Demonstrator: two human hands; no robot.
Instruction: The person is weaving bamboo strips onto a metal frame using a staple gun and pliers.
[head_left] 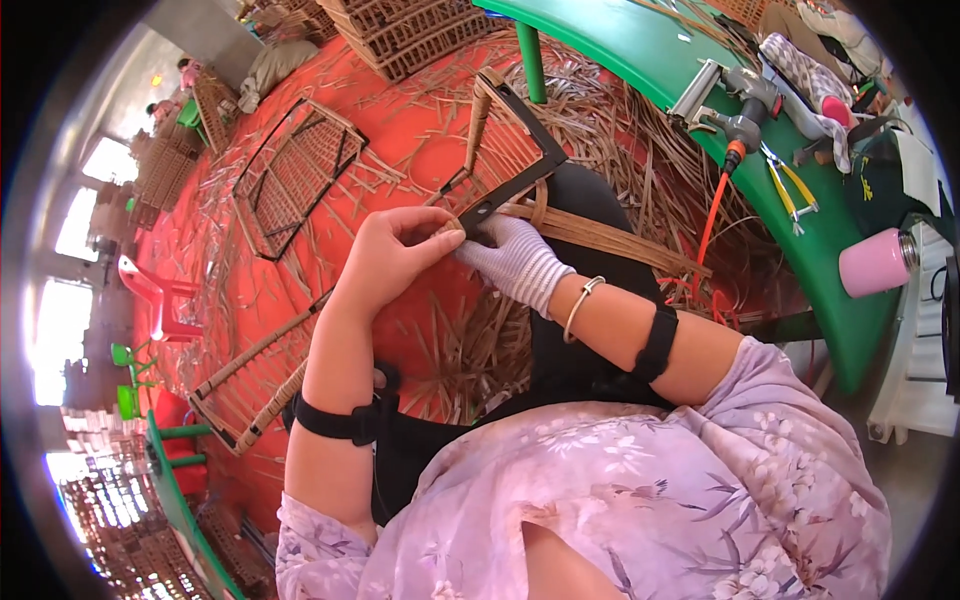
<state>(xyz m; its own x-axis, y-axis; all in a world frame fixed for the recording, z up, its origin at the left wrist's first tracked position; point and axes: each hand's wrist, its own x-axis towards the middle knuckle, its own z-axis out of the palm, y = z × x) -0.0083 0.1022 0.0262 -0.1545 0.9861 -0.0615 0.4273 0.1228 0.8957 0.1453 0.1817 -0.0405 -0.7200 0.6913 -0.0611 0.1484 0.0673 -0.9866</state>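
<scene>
On my lap leans a frame [528, 122] of dark flat bar, with brown woven strips across it. My left hand [400, 250], bare, is closed in a pinch at the frame's near corner. A small tan bit, perhaps a strip end, shows at its fingertips. My right hand [515, 262], in a striped pale glove, is closed around the same corner, its fingertips partly hidden. The two hands almost touch. A bundle of flat brown strips [610, 240] lies over my right thigh, beside the gloved hand.
Loose strips [450, 360] litter the red floor, where two more woven frames [300, 175] lie at left. A green table [800, 240] curves along the right, bearing a pneumatic tool [745, 125] with an orange hose, yellow-handled pliers [790, 190] and a pink bottle [872, 263]. Stacked baskets [410, 35] stand ahead.
</scene>
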